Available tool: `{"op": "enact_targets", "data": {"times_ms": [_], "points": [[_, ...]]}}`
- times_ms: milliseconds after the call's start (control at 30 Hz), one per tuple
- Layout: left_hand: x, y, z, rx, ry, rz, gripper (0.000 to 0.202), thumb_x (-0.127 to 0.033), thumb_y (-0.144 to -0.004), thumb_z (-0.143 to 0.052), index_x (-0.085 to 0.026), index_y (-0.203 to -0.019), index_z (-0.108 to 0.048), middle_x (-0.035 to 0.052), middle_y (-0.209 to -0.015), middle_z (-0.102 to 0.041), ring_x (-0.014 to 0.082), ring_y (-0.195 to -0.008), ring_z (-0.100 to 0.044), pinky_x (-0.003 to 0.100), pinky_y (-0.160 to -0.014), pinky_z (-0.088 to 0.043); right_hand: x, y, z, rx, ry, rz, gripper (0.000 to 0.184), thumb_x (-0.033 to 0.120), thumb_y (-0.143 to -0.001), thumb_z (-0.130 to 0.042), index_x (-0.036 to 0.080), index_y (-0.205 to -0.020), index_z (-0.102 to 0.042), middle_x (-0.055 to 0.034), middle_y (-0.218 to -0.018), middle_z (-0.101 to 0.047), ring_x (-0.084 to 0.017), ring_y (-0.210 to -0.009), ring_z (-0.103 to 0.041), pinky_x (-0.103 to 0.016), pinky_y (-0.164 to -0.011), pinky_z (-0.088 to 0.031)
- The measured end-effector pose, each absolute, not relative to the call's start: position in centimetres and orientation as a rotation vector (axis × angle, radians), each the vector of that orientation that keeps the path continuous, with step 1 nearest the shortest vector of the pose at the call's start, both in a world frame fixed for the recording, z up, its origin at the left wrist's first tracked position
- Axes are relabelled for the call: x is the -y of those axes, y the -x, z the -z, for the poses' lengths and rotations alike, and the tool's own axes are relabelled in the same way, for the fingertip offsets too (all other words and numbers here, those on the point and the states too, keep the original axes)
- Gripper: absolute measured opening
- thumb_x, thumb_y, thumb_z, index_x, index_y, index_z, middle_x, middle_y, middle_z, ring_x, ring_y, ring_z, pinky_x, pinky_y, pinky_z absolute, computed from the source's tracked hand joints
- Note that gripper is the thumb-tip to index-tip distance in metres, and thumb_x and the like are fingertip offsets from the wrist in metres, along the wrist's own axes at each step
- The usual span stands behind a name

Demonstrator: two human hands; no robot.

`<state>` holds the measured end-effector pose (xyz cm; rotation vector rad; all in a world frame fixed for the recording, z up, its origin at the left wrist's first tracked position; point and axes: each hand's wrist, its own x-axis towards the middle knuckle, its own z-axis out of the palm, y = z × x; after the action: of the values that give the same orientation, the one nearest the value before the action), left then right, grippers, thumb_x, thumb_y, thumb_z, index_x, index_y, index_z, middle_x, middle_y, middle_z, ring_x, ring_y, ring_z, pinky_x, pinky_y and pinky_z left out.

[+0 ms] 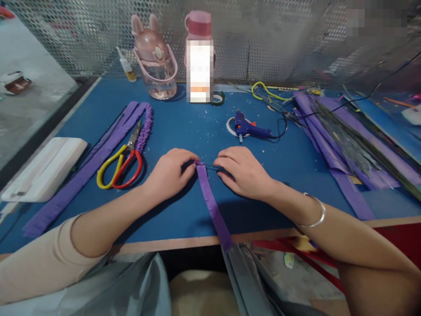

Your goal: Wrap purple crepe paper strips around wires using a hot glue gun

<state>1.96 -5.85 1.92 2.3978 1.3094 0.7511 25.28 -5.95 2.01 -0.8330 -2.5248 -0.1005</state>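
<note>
A purple crepe paper strip (212, 204) runs from the middle of the blue table (184, 131) down over its front edge. My left hand (171, 172) pinches the strip's top end with closed fingers. My right hand (241, 170) rests next to it, fingers curled on a thin dark wire (210, 166) that meets the strip's end. A silver bangle (317, 213) sits on my right wrist.
Scissors with yellow and red handles (121, 169) lie left, beside more purple strips (98, 153) and a white box (46, 169). A blue glue gun (250, 128) lies behind my hands. Purple paper and dark stems (345, 140) pile at right. Two pink bottles (156, 57) stand at the back.
</note>
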Motion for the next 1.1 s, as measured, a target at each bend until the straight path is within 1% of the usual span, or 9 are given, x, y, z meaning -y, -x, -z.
{"op": "enact_targets", "data": {"times_ms": [100,200,367,500,600,700,900,1000,1100], "points": [[6.8,-2.7,-2.5,-1.311,-2.088,-0.801,0.017,-0.025,-0.086,-0.055,-0.018,-0.091,-0.070,0.0008,-0.081,-0.072,0.0139,-0.069,-0.063,0.025,-0.067,-0.049,6.3,-24.9,-1.8,2.509,0.912,0.145,0.031,0.026,-0.087,-0.058,0.011,-0.114,-0.058,-0.0152,-0.108,-0.067,-0.028,-0.100,-0.059,-0.039,-0.085,-0.042],[7.7,-3.2,-2.7,-1.248,-1.883,-0.763,0.015,-0.026,-0.085,-0.057,-0.017,-0.087,-0.069,-0.0013,-0.073,-0.070,0.0105,-0.058,-0.058,0.021,-0.055,-0.044,6.9,-24.5,-1.5,2.523,1.047,0.118,0.030,0.035,-0.089,-0.059,0.012,-0.107,-0.063,-0.0096,-0.089,-0.071,-0.023,-0.079,-0.063,-0.033,-0.071,-0.040],[8.2,-3.5,-2.3,-1.171,-1.786,-0.798,0.014,-0.026,-0.086,-0.057,-0.017,-0.087,-0.068,-0.0004,-0.076,-0.070,0.0103,-0.063,-0.060,0.021,-0.059,-0.046,7.8,-24.1,-1.7,2.404,1.219,-0.159,0.023,0.038,-0.089,-0.060,0.018,-0.086,-0.071,-0.0012,-0.072,-0.071,-0.013,-0.061,-0.059,-0.026,-0.057,-0.031],[8.2,-3.3,-2.2,-1.118,-1.882,-0.849,0.013,-0.026,-0.087,-0.057,-0.018,-0.090,-0.068,-0.0012,-0.076,-0.068,0.0092,-0.062,-0.059,0.020,-0.058,-0.045,7.9,-24.0,-2.8,2.307,1.292,-0.478,0.018,0.032,-0.084,-0.062,0.018,-0.078,-0.072,0.0029,-0.057,-0.061,-0.009,-0.052,-0.051,-0.024,-0.054,-0.028],[8.2,-3.2,-2.3,-1.065,-1.973,-0.874,0.013,-0.023,-0.088,-0.056,-0.018,-0.092,-0.068,-0.0012,-0.078,-0.068,0.0092,-0.067,-0.060,0.020,-0.062,-0.046,8.0,-24.0,-3.3,2.289,1.325,-0.542,0.018,0.027,-0.083,-0.059,0.017,-0.073,-0.071,0.0036,-0.052,-0.055,-0.008,-0.049,-0.047,-0.024,-0.054,-0.027],[8.2,-3.1,-2.4,-1.007,-2.001,-0.867,0.011,-0.019,-0.086,-0.056,-0.017,-0.091,-0.067,0.0000,-0.081,-0.068,0.0103,-0.072,-0.062,0.021,-0.066,-0.047,7.9,-24.2,-3.0,2.294,1.308,-0.441,0.020,0.028,-0.082,-0.059,0.017,-0.068,-0.069,0.0028,-0.053,-0.058,-0.009,-0.050,-0.048,-0.025,-0.054,-0.028],[8.3,-3.7,-2.5,-0.989,-1.622,-0.798,0.011,-0.025,-0.086,-0.057,-0.015,-0.082,-0.060,-0.0009,-0.068,-0.063,0.0093,-0.061,-0.058,0.021,-0.058,-0.046,7.7,-24.7,-2.0,2.425,1.010,0.131,0.027,0.035,-0.088,-0.057,0.018,-0.071,-0.067,-0.0006,-0.063,-0.067,-0.013,-0.057,-0.055,-0.027,-0.058,-0.032],[8.4,-3.9,-2.4,-1.006,-1.561,-0.858,0.010,-0.024,-0.082,-0.063,-0.015,-0.085,-0.060,-0.0018,-0.069,-0.060,0.0080,-0.060,-0.056,0.019,-0.056,-0.046,7.8,-24.5,-2.1,2.372,0.952,0.296,0.023,0.035,-0.088,-0.057,0.017,-0.077,-0.066,-0.0019,-0.066,-0.066,-0.014,-0.059,-0.055,-0.028,-0.057,-0.034],[8.5,-4.0,-2.4,-0.991,-1.580,-0.919,0.011,-0.024,-0.080,-0.065,-0.016,-0.087,-0.061,-0.0014,-0.072,-0.061,0.0075,-0.062,-0.056,0.018,-0.057,-0.046,8.1,-24.2,-2.3,2.272,0.833,0.349,0.014,0.027,-0.085,-0.058,0.017,-0.076,-0.063,-0.0030,-0.068,-0.065,-0.015,-0.064,-0.056,-0.028,-0.058,-0.038]]}}
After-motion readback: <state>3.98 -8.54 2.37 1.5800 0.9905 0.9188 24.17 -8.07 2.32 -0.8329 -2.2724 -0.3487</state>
